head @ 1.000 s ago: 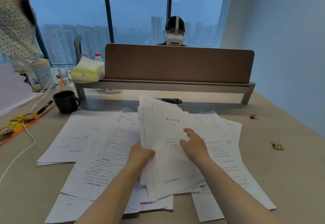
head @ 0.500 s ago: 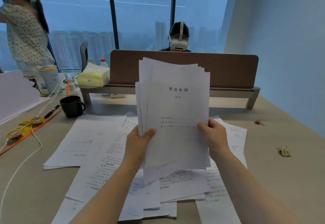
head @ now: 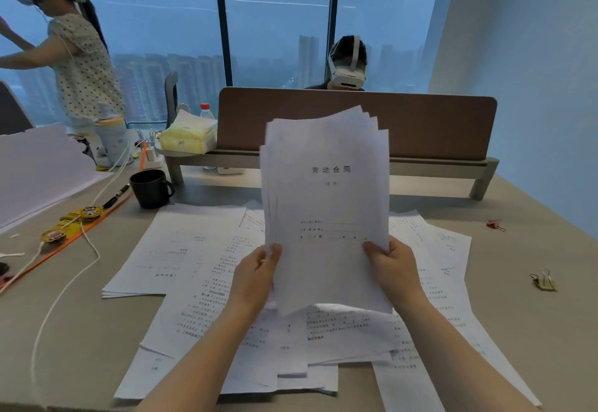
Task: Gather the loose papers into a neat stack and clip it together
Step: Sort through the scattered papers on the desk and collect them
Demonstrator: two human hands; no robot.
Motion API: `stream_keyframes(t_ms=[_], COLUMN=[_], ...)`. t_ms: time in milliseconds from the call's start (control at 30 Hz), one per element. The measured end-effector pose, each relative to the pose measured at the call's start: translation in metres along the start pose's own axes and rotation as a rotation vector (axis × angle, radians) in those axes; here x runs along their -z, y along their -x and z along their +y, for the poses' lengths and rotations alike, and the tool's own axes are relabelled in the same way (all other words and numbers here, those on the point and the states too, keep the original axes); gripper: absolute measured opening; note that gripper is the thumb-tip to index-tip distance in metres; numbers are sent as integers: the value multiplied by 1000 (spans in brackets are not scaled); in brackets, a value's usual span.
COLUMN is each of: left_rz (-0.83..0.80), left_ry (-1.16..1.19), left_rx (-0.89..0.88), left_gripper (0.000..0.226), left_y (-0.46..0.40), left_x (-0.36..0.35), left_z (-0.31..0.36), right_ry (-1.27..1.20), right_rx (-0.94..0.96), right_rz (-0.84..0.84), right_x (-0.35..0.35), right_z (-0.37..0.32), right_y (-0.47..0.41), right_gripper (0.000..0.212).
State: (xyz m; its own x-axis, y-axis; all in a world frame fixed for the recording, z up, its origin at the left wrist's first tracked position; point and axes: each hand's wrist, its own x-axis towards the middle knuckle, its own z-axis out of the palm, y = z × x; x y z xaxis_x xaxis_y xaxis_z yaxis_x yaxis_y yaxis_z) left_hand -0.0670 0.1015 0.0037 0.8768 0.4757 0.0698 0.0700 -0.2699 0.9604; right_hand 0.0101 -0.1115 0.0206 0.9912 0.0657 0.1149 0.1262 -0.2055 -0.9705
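Hands, left (head: 255,277) and right (head: 393,269), pinch the fanned stack (head: 326,204) upright; loosen slightly, tap its bottom edge on the desk (head: 534,330).

Held paper stack (head: 326,204): white printed sheets, upright above desk, top edges fanned and uneven, front sheet a title page with few text lines. Loose papers (head: 200,266): more printed white sheets spread flat on desk beneath, overlapping, skewed. Pink binder clip (head: 495,224) on desk far right; pale green binder clip (head: 544,279) nearer, right of papers.
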Motion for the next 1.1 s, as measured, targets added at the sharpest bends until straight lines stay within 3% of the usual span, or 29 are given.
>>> stream_keyframes(t_ms=[100,233,367,600,700,867,1100], left_rz=[122,118,112,96,68,17,41], left_ry=[-417,-816,-958,-944,-915,-847,-712], left_rx=[45,332,511,572,579,522,575], left_gripper=[41,66,80,111,106,67,49], left_y=[-17,-23,-18,-20,-21,-20,-20], left_x=[26,65,90,110,108,95,88], left_z=[-10,-24,-38,-45,-47,-41,-33], right_ry=[-28,-55,-75,-41,-44,-49,-50], right_rx=[-34,-135,-253,-316,-317,-318,-320], right_rz=[45,51,53,109,127,163,176], right_x=[6,16,23,32,39,45,52], right_z=[1,13,29,38,40,45,45], right_y=[-4,-6,-4,0,3,4,7], right_gripper=[16,9,14,12,13,17,16])
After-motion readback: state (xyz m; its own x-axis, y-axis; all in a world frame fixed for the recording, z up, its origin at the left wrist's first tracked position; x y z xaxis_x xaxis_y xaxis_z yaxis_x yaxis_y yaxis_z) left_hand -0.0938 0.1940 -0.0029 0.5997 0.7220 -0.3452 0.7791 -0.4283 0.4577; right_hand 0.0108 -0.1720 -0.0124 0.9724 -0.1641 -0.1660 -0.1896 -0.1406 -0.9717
